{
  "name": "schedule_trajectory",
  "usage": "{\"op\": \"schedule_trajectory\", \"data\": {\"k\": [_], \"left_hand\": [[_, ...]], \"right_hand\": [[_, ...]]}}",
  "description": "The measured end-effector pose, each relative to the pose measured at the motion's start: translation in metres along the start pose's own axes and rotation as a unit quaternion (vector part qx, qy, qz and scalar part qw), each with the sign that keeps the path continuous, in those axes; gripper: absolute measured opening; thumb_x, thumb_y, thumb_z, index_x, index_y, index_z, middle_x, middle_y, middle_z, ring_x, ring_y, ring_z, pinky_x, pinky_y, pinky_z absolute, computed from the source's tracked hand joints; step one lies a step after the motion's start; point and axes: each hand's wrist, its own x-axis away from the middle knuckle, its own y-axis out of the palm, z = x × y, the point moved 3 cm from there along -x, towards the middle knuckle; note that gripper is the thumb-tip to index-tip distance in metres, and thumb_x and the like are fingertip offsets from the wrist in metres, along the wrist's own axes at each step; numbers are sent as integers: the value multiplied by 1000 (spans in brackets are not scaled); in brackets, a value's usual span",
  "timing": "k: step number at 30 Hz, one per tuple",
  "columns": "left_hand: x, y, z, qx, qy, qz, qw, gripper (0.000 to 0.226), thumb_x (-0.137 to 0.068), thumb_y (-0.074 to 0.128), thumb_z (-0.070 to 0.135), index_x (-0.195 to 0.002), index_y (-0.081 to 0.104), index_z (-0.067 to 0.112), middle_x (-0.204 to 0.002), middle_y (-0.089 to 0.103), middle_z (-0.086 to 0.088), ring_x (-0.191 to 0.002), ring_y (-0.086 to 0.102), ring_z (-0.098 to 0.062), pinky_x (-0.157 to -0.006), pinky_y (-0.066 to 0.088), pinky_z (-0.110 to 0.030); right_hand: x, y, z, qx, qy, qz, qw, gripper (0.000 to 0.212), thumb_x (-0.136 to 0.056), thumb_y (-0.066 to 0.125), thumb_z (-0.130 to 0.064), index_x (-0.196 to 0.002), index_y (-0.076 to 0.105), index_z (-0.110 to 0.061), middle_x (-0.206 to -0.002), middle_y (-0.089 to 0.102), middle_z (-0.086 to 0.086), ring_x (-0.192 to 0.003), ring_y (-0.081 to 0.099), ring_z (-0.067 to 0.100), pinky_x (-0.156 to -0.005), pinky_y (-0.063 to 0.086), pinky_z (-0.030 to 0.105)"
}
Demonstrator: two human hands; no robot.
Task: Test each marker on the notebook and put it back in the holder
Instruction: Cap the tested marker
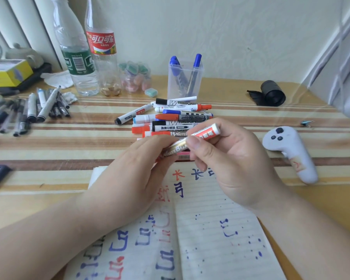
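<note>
Both hands hold one red whiteboard marker (205, 133) above the open lined notebook (220, 239), whose pages carry red and blue test marks. My right hand (230, 164) grips the marker's barrel with curled fingers. My left hand (133, 170) pinches its lower end, which is hidden by the fingers. Behind the hands lies a pile of several whiteboard markers (170, 118) with red, blue and black caps. The clear plastic holder (185, 78) stands farther back with three blue-capped markers inside.
Two plastic bottles (89, 57) and a small jar (135, 77) stand at the back left. Several dark pens (32, 110) lie to the left. A white controller (291, 152) lies to the right, and a black roll (271, 93) sits behind it. A yellow box (6, 71) is at far left.
</note>
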Motion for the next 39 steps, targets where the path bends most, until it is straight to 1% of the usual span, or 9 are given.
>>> {"op": "schedule_trajectory", "data": {"k": [6, 18, 21, 24, 26, 30, 33, 36, 39], "left_hand": [[1, -4, 14, 74, 43, -47, 995, 19, -106, 42, 15, -117, 55, 23, -97, 47, 46, -90, 48, 23, -79, 33, 3], [2, -1, 4, 129, -23, -44, 990, 32, -107, 39, 40, -129, 56, 26, -103, 70, 10, -89, 68, -17, -77, 51, -39], [1, 1, 4, 160, -24, -36, 986, 32, -106, 43, 41, -133, 55, 30, -111, 72, 9, -95, 70, -20, -81, 53, -42], [2, 2, 2, 203, -44, -44, 977, 38, -102, 41, 53, -135, 48, 35, -94, 69, 2, -74, 62, -19, -67, 51, -39], [4, 1, 0, 234, -69, -46, 969, 48, -98, 39, 63, -139, 38, 38, -88, 60, 1, -68, 54, -18, -63, 46, -31], [6, 1, -7, 231, -92, -58, 967, 51, -89, 43, 27, -138, 31, 36, -98, 55, 8, -67, 48, -15, -65, 40, -18], [7, 8, -7, 192, -81, -65, 976, 66, -75, 36, 5, -133, 31, 34, -98, 55, 12, -70, 52, -19, -64, 43, -20], [8, 13, -9, 160, -55, -58, 984, 72, -71, 32, -3, -134, 33, 32, -100, 57, 14, -83, 60, -16, -69, 48, -22], [8, 13, -10, 152, -44, -73, 985, 71, -83, 38, -13, -141, 32, 28, -107, 54, 16, -93, 62, -15, -74, 49, -18]], "right_hand": [[6, 11, -2, 10, -4, -18, 1000, 11, -91, 64, -23, -95, 68, -13, -76, 69, -12, -68, 62, 2, -66, 47, 13], [8, 19, -4, -9, -32, -2, 999, 12, -94, 58, -17, -96, 65, -7, -75, 68, -12, -69, 63, 1, -65, 48, 11], [7, 17, -4, -12, -25, 1, 1000, 16, -95, 57, -19, -98, 65, -5, -77, 70, -4, -68, 63, 4, -63, 48, 14], [6, 13, -3, 10, -4, 36, 999, 20, -97, 58, -23, -97, 63, -4, -74, 69, 15, -59, 57, 20, -51, 42, 29], [4, 4, -1, 12, 14, 97, 995, 21, -95, 58, -26, -92, 62, -6, -67, 63, 12, -55, 52, 22, -46, 39, 33], [-4, -27, 0, -61, 32, 250, 966, 27, -95, 57, -30, -81, 51, -8, -58, 41, 8, -45, 34, 19, -45, 23, 31], [-7, -44, 0, -71, 62, 329, 940, 40, -98, 57, -16, -61, 43, -11, -52, 32, 8, -37, 26, 18, -43, 23, 20], [-9, -48, 3, -57, 163, 286, 942, 49, -94, 63, -17, -53, 38, -16, -51, 27, 8, -34, 21, 15, -38, 18, 17], [-5, -47, 10, -36, 316, 164, 934, 47, -94, 64, -42, -60, 41, -19, -50, 27, 1, -37, 17, 13, -35, 15, 18]]}}
